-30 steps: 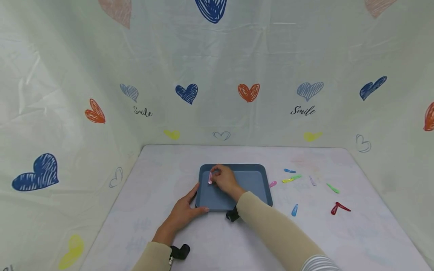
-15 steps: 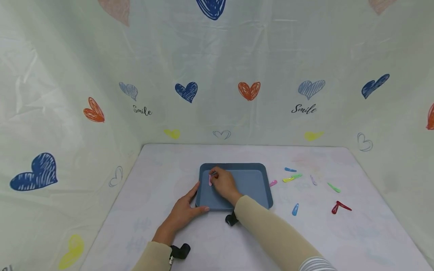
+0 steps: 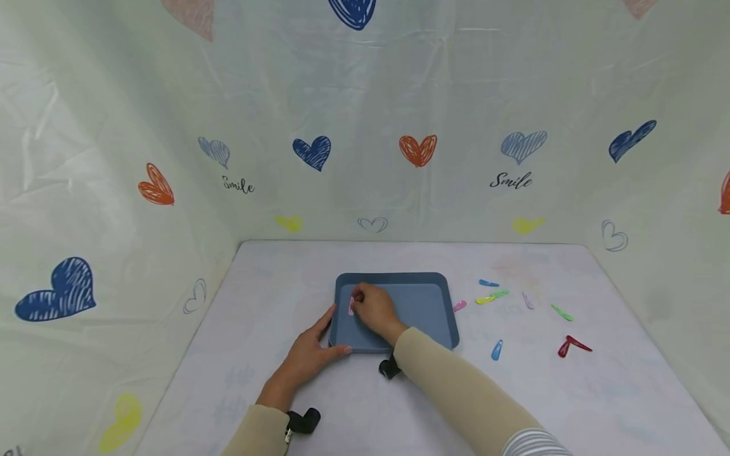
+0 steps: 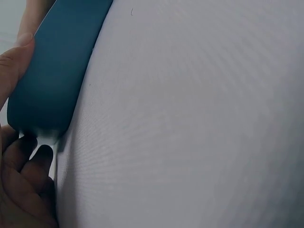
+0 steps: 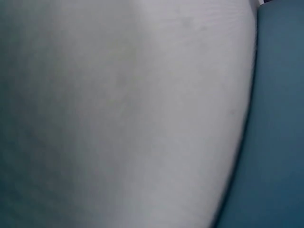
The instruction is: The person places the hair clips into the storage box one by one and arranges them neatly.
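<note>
A blue-grey tray [image 3: 422, 316] lies on the table. My left hand [image 3: 305, 354] holds its near left corner, thumb along the front edge and fingers along the left side. In the left wrist view the fingers [image 4: 35, 166] bend at the tray's corner [image 4: 52, 95]. Over the tray's left part, my right hand [image 3: 376, 310] pinches a pink hair clip [image 3: 350, 307], low over the tray floor. The right hand's back hides part of the tray. The right wrist view has only the tray's side [image 5: 270, 118] and the tabletop.
Right of the tray lie a pink clip [image 3: 459, 306], blue clips [image 3: 488, 283] [image 3: 497, 349], a yellow and green pair [image 3: 492, 297], a lilac clip [image 3: 527, 301], a green clip [image 3: 562, 312] and dark red clips [image 3: 573, 345]. A heart-printed sheet [image 3: 365, 95] hangs behind the table.
My right hand has moved slightly toward the tray's near side with the pink hair clip, its fingers drawing in closer. A bit of blue seen at its fingertips half a second ago is hidden. My left hand stays put.
</note>
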`<state>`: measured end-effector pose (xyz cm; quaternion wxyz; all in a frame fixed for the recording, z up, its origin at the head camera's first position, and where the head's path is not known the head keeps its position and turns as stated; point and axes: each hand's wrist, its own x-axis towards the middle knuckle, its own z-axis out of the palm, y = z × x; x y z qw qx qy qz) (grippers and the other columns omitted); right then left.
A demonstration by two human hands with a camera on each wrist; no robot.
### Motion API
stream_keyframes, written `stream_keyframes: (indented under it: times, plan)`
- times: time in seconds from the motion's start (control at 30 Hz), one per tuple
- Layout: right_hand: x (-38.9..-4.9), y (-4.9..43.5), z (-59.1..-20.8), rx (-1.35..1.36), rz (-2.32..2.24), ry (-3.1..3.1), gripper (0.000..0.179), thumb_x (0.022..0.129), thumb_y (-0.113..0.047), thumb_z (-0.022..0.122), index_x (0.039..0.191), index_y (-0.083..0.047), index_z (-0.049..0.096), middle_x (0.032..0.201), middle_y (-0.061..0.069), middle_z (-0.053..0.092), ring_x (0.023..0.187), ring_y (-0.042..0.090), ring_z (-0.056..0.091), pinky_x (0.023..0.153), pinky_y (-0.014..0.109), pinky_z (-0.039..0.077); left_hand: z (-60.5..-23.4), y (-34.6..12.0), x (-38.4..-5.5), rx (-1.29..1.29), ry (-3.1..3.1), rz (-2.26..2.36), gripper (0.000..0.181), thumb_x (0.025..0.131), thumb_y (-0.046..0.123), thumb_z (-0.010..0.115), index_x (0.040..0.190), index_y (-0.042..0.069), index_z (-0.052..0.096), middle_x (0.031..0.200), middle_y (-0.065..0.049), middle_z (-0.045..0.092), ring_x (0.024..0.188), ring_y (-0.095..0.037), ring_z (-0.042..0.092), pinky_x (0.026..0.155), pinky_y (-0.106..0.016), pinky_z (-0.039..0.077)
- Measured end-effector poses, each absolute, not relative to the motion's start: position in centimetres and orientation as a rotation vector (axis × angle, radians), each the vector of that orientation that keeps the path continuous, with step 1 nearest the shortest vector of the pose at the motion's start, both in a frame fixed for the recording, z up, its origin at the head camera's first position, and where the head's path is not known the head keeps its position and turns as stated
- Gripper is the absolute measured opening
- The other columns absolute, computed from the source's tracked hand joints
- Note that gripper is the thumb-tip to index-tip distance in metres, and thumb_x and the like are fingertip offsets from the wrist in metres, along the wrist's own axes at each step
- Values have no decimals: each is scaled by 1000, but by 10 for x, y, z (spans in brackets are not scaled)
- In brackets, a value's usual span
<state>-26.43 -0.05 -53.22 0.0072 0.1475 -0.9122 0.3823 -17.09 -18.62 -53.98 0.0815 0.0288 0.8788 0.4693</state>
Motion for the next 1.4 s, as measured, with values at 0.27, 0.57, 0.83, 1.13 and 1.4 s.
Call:
stream_keyframes:
  times: [0.27, 0.57, 0.83, 1.13, 1.4]
  plan:
    - [-263, -1, -531, 485, 1147, -2850, 15, 96, -10, 76, 110, -7, 79, 100, 6, 74, 93, 20, 69, 87, 38, 59, -539, -186, -173, 88, 2642, 1393, 102, 86, 46, 88, 168, 27, 31, 169, -14, 36, 157, -38, 33, 126, -59, 33]
    - [-264, 1, -531, 481, 1155, -2875, 18, 94, -11, 78, 111, -5, 79, 101, 7, 76, 95, 20, 70, 88, 39, 60, -537, -185, -172, 74, 2641, 1396, 101, 86, 45, 88, 168, 26, 32, 170, -14, 36, 157, -39, 33, 126, -60, 33]
    - [-263, 0, -529, 462, 1143, -2897, 20, 95, -14, 78, 113, -5, 80, 109, 10, 78, 102, 24, 72, 93, 43, 60, -538, -185, -171, 83, 2643, 1391, 101, 86, 46, 87, 168, 27, 31, 170, -14, 36, 157, -39, 33, 125, -60, 34]
    - [-261, 3, -530, 437, 1212, -2892, 22, 97, -16, 77, 115, -4, 79, 111, 11, 76, 104, 25, 71, 93, 44, 60, -539, -185, -170, 77, 2637, 1397, 101, 86, 47, 87, 168, 28, 31, 170, -14, 35, 157, -39, 33, 125, -60, 34]
    - [-260, 5, -530, 413, 1391, -2830, 22, 99, -13, 72, 118, -3, 77, 107, 9, 75, 97, 21, 69, 87, 41, 60, -538, -185, -169, 75, 2640, 1392, 101, 86, 49, 87, 168, 29, 31, 170, -14, 35, 157, -39, 33, 124, -60, 35]
